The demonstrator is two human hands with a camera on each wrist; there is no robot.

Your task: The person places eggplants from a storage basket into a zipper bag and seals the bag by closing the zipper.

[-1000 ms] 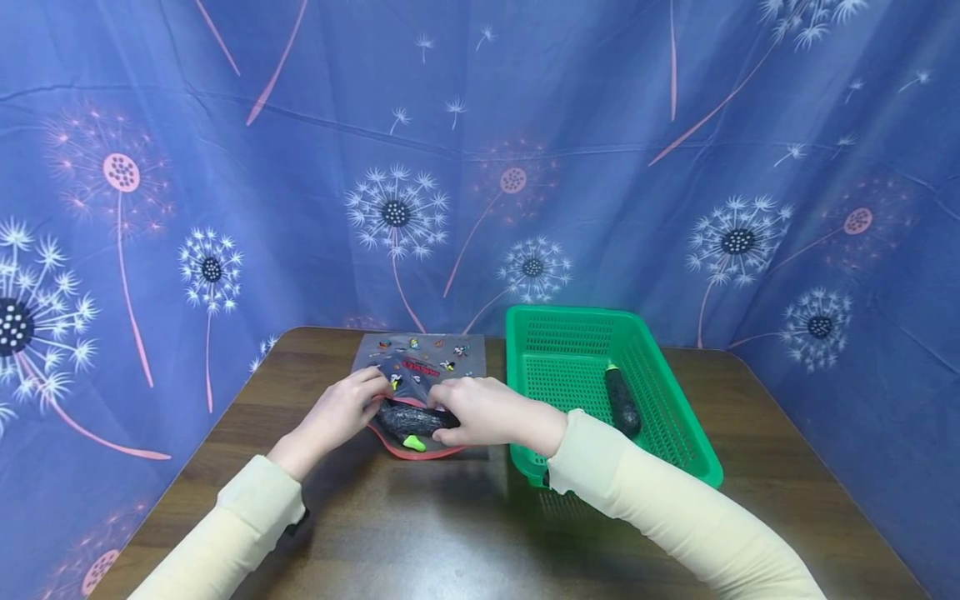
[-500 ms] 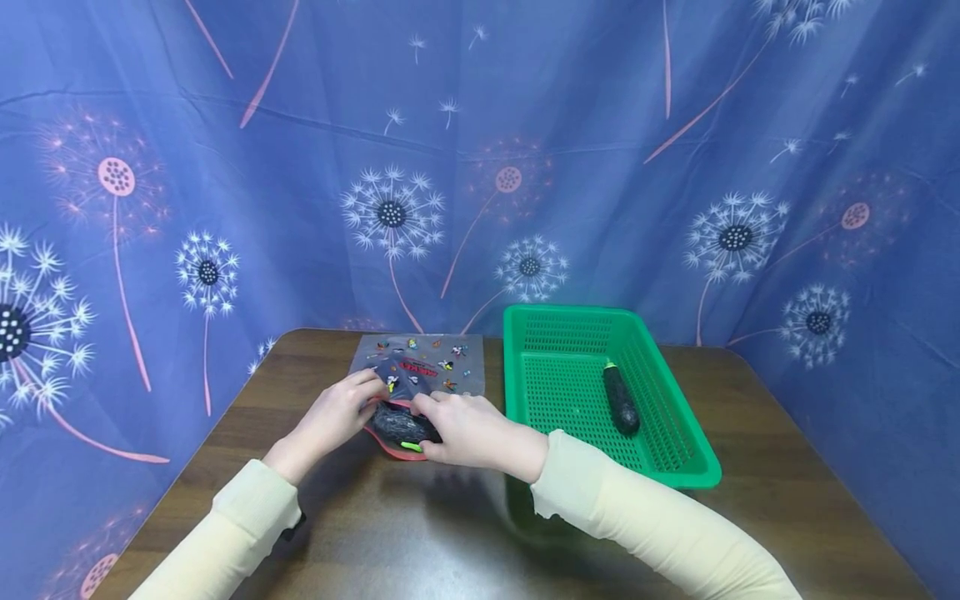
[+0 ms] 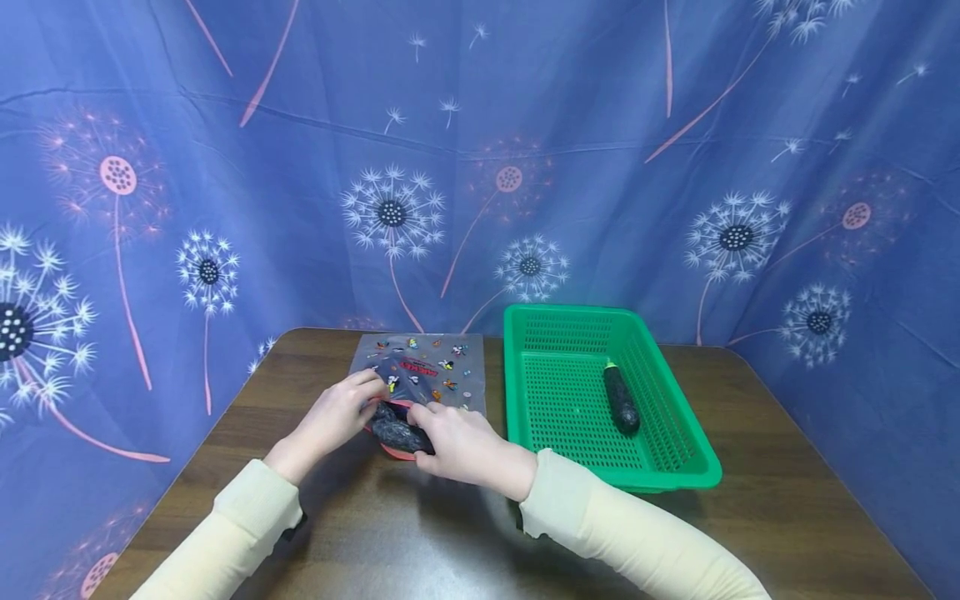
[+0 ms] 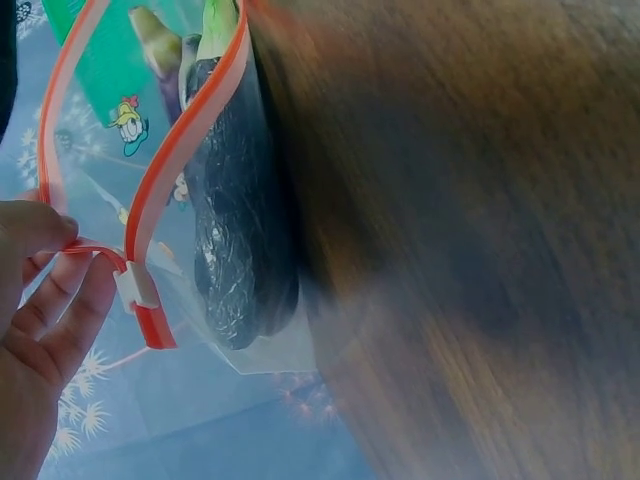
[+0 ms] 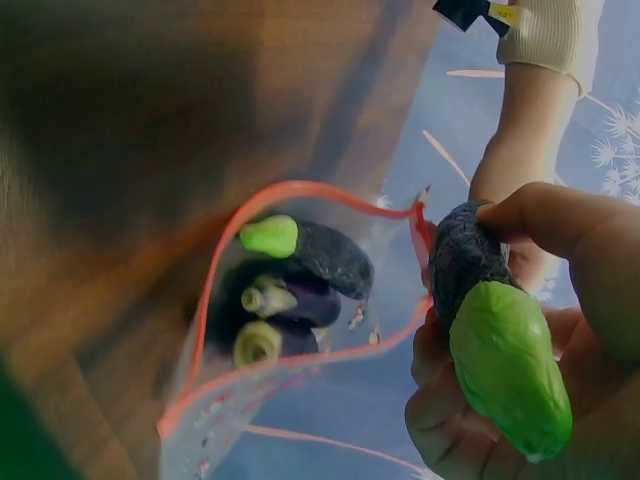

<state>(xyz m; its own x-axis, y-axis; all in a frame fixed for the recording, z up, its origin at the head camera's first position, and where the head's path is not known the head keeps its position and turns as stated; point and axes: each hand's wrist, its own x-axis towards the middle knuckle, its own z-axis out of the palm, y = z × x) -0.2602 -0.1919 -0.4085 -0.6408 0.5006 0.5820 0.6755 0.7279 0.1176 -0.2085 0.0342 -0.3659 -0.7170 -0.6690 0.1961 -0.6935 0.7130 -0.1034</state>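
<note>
My left hand pinches the orange zip rim of a clear zip bag, close to its white slider. The bag lies on the table with its mouth held apart and cartoon prints on its film. In my right hand is a dark, wrinkled eggplant with a bright green stem end, gripped near that end between thumb and fingers. Its far end points at the bag's mouth, beside my left hand. Inside the bag, the right wrist view shows another green-capped eggplant and two purple eggplants with pale stems.
A green plastic basket stands to the right of the bag, with one dark eggplant in it. Both are on a brown wooden table. A blue dandelion-print curtain hangs behind the table and at its sides.
My right hand has moved left and toward me with the eggplant, which now covers the green stem seen earlier in the bag's mouth. The left hand keeps its hold on the rim.
</note>
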